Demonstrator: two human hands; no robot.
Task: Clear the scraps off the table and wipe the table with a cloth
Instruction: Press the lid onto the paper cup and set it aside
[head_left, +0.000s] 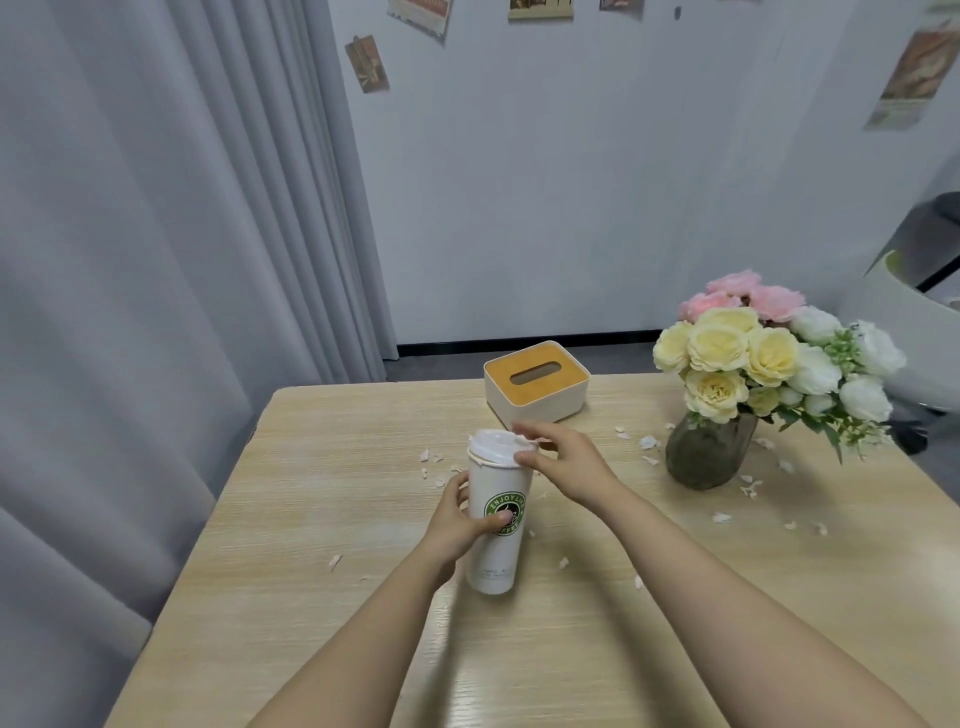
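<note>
A tall white paper coffee cup (497, 551) with a green round logo and a white lid (493, 446) stands near the middle of the light wooden table (322, 597). My left hand (457, 522) grips the cup's body, thumb across the logo. My right hand (558, 460) pinches the lid's right edge with thumb and fingers. Several small white petal scraps (648, 442) lie scattered over the table, mostly around the cup and the vase. No cloth is in view.
A cream tissue box (535, 382) with a wooden top stands at the table's far edge. At the right is a dark glass vase (709, 454) holding yellow, white and pink flowers (769, 353). Grey curtains hang at the left, and a white chair (914, 332) stands far right.
</note>
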